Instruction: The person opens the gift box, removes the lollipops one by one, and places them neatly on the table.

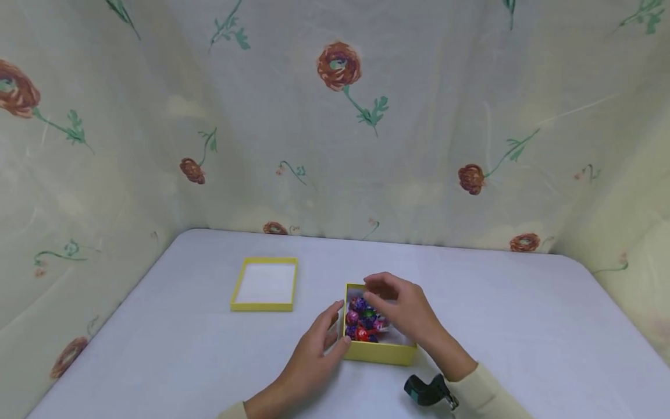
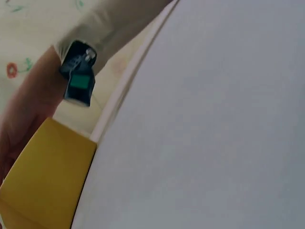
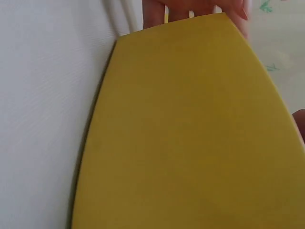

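A yellow box [image 1: 379,352] without its lid stands on the table, holding several round candies [image 1: 366,319] in shiny purple, pink and red wrappers. My left hand [image 1: 316,343] rests along the box's left side, its thumb by the near left corner. Over the box's right part hovers my right hand [image 1: 405,305], fingers bent and thumb apart, with nothing visible between them. The right wrist view is mostly filled by a box wall [image 3: 181,119], with left-hand fingers [image 3: 190,7] beyond its end. A box corner [image 2: 47,176] appears in the left wrist view.
A yellow-rimmed lid [image 1: 262,306] with a white inside lies left of the box on the white-covered table [image 1: 173,326]. A black wrist camera [image 1: 426,390] hangs by the right sleeve. Flowered cloth [image 1: 413,116] rises behind and beside the table.
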{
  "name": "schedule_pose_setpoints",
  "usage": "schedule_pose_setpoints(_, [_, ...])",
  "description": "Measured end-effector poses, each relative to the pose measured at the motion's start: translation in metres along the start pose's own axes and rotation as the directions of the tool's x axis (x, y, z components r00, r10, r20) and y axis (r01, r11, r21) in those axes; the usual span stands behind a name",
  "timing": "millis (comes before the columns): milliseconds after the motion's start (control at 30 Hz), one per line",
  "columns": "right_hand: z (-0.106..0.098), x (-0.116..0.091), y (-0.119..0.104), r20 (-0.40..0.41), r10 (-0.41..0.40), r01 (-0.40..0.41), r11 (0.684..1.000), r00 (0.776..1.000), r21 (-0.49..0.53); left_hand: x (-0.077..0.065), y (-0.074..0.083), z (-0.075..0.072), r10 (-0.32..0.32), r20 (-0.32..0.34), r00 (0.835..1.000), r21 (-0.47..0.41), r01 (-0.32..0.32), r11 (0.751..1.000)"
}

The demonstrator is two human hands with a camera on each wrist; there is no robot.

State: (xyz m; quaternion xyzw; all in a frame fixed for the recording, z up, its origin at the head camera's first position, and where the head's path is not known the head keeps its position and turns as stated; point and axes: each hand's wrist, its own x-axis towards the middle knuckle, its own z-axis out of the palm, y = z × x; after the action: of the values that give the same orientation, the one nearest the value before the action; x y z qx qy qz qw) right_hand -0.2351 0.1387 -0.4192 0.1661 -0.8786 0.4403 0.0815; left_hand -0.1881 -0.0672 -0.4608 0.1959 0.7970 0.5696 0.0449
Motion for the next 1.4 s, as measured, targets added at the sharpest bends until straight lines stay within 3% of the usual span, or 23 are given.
schedule_pose_setpoints(200, [0.004,-0.002,0.002,-0.005,-0.049,0.049,0.998,0.999,-0.047,-0.014,0.002,0.005,0.048,-0.015,0.999,-0.035,-0.049,0.998])
schedule_pose_setpoints(400, [0.009,-0.004,0.001,-0.007,-0.073,0.072,0.99,0.997,-0.125,-0.021,0.004,0.008,0.043,-0.012,0.999,-0.032,-0.043,0.999])
schedule_pose_setpoints(633, [0.011,-0.004,-0.003,0.011,-0.062,0.063,0.989,0.998,-0.132,-0.022,0.005,0.012,0.037,-0.035,0.999,-0.084,-0.039,0.996])
schedule_pose_setpoints(867, [0.012,-0.005,-0.003,0.025,-0.077,0.08,0.983,0.997,-0.162,-0.023,0.007,0.014,-0.035,-0.06,0.998,-0.088,0.029,0.996])
schedule_pose_setpoints(1100, [0.016,-0.009,-0.006,0.019,-0.093,0.095,0.967,0.995,-0.236,-0.025,0.002,0.016,0.001,-0.142,0.99,-0.081,-0.012,0.997])
schedule_pose_setpoints(1233, [0.017,-0.011,-0.008,0.033,-0.098,0.103,0.964,0.995,-0.246,-0.026,0.001,0.018,-0.011,-0.187,0.982,-0.082,-0.004,0.997])
schedule_pose_setpoints(1400, [0.017,-0.011,-0.009,0.021,-0.082,0.085,0.948,0.996,-0.306,-0.024,0.0,0.017,-0.012,-0.182,0.983,-0.087,-0.004,0.996])
